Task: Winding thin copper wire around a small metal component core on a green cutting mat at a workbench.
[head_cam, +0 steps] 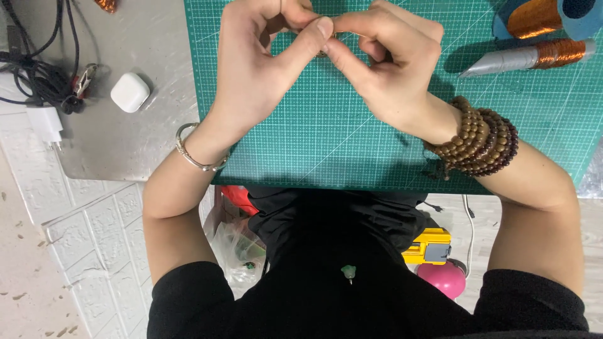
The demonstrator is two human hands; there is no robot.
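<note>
Both hands meet over the far part of the green cutting mat (326, 138). The left hand (251, 69) and right hand (389, 69) are curled, thumbs and forefingers pinched together on a small dark metallic piece (322, 54); it sits between the fingertips just above the mat, mostly hidden, so its kind cannot be told. A silver bangle (195, 157) rings the left wrist; several strands of brown bead bracelets (480, 138) wrap the right wrist. At the mat's far right lie a spool of copper wire (534, 17) and a grey rod wound with copper wire (534, 56), well apart from the hands. Left of the mat, on a grey sheet (119, 138), rest a white earbud case (130, 92), black cables (38, 75) and a white charger (44, 122).
</note>
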